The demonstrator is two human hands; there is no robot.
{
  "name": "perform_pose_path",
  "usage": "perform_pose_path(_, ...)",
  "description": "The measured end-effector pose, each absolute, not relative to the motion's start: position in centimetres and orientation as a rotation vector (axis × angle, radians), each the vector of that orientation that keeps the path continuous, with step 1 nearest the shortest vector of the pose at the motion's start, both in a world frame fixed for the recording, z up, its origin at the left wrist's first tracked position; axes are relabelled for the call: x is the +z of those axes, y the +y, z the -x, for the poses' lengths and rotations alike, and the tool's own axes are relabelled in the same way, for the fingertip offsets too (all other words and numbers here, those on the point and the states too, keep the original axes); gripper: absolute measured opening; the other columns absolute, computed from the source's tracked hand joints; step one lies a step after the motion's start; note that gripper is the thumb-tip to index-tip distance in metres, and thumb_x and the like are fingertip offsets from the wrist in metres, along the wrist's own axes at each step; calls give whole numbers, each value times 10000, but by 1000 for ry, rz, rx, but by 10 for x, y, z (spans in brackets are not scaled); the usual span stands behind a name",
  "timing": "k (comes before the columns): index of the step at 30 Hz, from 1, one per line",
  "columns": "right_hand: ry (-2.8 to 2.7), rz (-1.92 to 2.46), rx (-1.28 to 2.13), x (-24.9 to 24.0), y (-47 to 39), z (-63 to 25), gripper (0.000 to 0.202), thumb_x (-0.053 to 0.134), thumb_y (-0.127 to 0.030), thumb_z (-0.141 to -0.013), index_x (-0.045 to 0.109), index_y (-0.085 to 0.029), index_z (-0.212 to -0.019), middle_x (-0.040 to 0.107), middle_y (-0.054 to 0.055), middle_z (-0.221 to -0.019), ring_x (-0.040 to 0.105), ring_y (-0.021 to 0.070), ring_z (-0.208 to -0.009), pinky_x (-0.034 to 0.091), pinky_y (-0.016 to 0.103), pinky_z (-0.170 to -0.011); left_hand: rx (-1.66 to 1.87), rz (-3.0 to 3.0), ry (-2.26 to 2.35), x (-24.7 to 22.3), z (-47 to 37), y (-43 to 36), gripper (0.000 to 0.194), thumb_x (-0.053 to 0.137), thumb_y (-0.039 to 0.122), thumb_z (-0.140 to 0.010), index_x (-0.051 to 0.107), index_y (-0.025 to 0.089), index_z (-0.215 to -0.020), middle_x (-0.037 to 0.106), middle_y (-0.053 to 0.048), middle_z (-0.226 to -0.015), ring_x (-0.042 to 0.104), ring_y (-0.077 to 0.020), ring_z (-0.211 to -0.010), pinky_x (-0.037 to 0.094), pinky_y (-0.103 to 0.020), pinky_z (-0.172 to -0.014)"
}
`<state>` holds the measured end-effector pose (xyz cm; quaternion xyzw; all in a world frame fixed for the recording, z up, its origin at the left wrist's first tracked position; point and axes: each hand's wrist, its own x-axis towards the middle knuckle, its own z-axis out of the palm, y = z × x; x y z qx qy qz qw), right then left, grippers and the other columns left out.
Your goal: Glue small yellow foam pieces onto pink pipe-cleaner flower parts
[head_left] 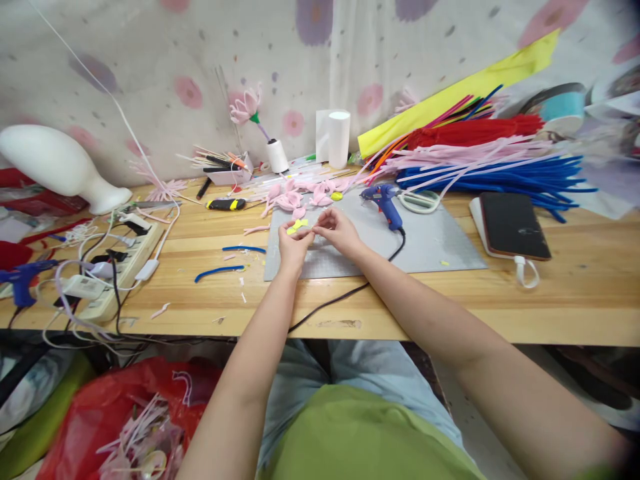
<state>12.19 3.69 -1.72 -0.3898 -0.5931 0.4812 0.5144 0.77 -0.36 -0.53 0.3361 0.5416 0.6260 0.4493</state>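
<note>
My left hand (294, 248) is closed in a pinch over the grey cutting mat (425, 243), with a small bright yellow piece (299, 226) at its fingertips. Whether that piece is paper or felt is unclear. Fingertip to fingertip with it, my right hand (339, 231) is also pinched; anything between its fingers is too small to name. Pink fuzzy petal shapes (287, 198) made of pipe cleaners lie just beyond both hands. To the right, a blue glue gun (384, 203) rests on the mat beside white-handled scissors (420, 201).
Bundles of red (475, 132) and blue pipe cleaners (500, 177) fill the back right. A power bank (515, 227) lies at the right. On the left are a power strip (125, 270), a second glue gun (23, 280) and a box cutter (226, 204). The glue gun's black cord (345, 293) crosses the front edge.
</note>
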Motion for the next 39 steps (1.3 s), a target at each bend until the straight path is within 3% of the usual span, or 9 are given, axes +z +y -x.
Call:
perform_pose_path(8,-1212,938,1327,-19,41,-125,429,749,-364,-517,408,-215,-730,562,-59,-636,523,89,-580,445,257,-592,1474,-781,1195,-3,-5,-2,436,633,158,-631,442,160,-1022,675,-31,-708,671,-169,-768,471,-288,-727)
perform_pose_path(11,-1153,941,1405,-16,39,-128,440,765,-333,-511,409,-213,-740,583,-57,-641,542,83,-583,454,241,-588,1548,-711,1273,-3,-2,0,389,607,114,-617,428,174,-957,640,3,-642,645,-141,-686,466,-267,-681)
perform_pose_path(15,-1124,961,1462,-14,37,-128,434,772,-294,-519,408,-214,-743,581,-59,-608,569,90,-587,459,230,-577,1654,-691,1288,-7,2,1,466,651,97,-569,395,203,-944,590,55,-620,613,-113,-643,463,-257,-692)
perform_pose_path(19,-1096,982,1460,-14,38,-126,434,772,-271,-535,398,-217,-748,588,-55,-603,572,93,-579,463,234,-579,1621,-770,1261,-8,2,1,552,743,144,-524,415,196,-965,614,36,-672,615,-116,-669,456,-261,-716)
perform_pose_path(25,-1113,965,1397,-15,37,-121,388,762,-280,-520,429,-204,-704,546,-73,-566,493,64,-517,402,210,-536,1539,-821,1295,-7,-2,1,451,773,236,-549,520,170,-915,669,-14,-753,632,-127,-705,456,-247,-673)
perform_pose_path(39,-1285,949,1308,-9,31,-116,309,729,-323,-540,469,-203,-657,527,-57,-582,468,80,-545,374,211,-503,1430,-750,1316,-6,5,3,647,852,214,-427,512,146,-974,656,-1,-651,608,-120,-619,449,-276,-707)
